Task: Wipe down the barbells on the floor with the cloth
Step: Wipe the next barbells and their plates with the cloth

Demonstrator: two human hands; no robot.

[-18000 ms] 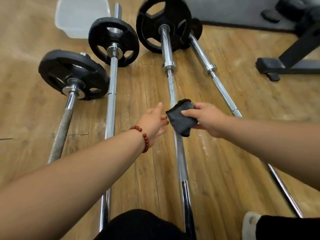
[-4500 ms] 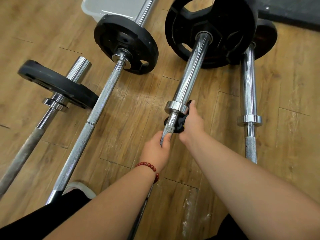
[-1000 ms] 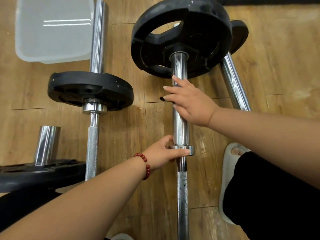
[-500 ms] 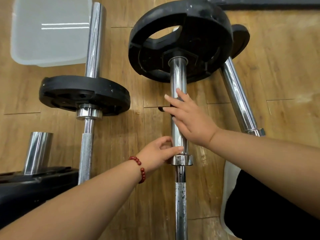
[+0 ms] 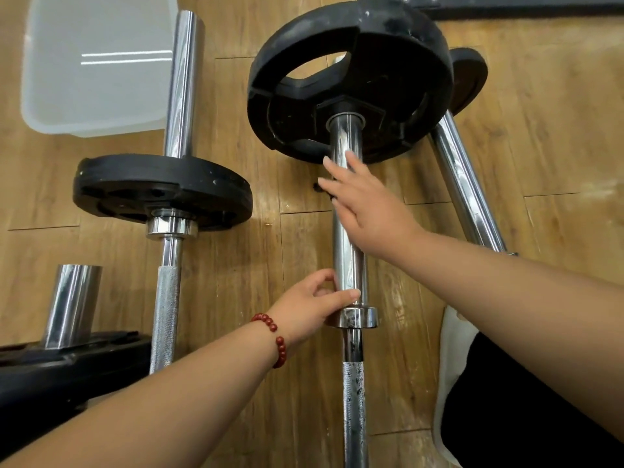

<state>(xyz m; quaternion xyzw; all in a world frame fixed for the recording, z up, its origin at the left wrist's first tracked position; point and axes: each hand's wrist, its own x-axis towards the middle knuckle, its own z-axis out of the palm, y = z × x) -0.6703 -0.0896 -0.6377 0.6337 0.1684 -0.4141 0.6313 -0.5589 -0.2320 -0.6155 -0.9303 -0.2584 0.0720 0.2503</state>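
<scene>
We find the middle barbell (image 5: 347, 258) lying on the wooden floor (image 5: 236, 275), running from 6 o'clock up to its black plate (image 5: 388, 45) at 12. The right hand (image 5: 371, 207) lies across the chrome sleeve just below that plate, fingers nearly straight and pressing down. Only a dark sliver of the cloth (image 5: 317, 188) shows at the 9 o'clock edge of the fingers. We judge the rest sits under the palm, though that is hidden. The left hand (image 5: 314, 298) pinches the sleeve between thumb and fingers just above the collar (image 5: 354, 317), apparently to stop it spinning under the wipe. The other barbells (image 5: 169, 282) lie at 9 and 3 o'clock. A white tub (image 5: 94, 62) stands at 10 o'clock.
</scene>
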